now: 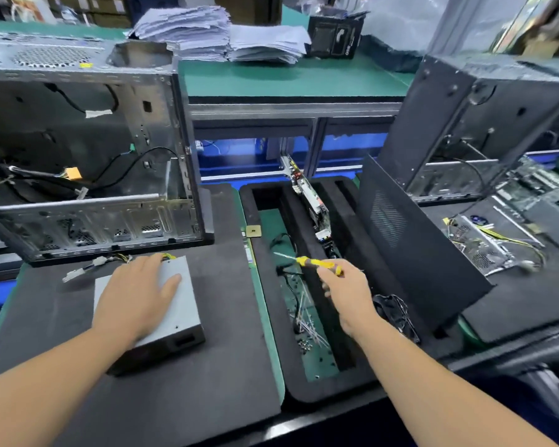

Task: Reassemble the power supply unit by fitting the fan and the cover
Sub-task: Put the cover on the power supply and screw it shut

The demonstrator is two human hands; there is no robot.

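The grey metal power supply unit (181, 314) lies on the black foam mat (207, 398) at lower left, its cover on top and its wires (110, 261) trailing toward the back. My left hand (139, 296) rests flat on the cover with fingers spread. My right hand (347, 291) grips the handle of a yellow screwdriver (313, 262) above the foam tray, tip pointing left. A black fan (396, 312) lies just right of that hand, partly hidden by it.
A black foam tray (271, 317) holds loose screws (304, 321) and cables in its green-floored slot. An open computer case (88, 162) stands behind the unit. A dark side panel (410, 246) leans at right, with another case (484, 124) and boards behind. Paper stacks sit on the far shelf.
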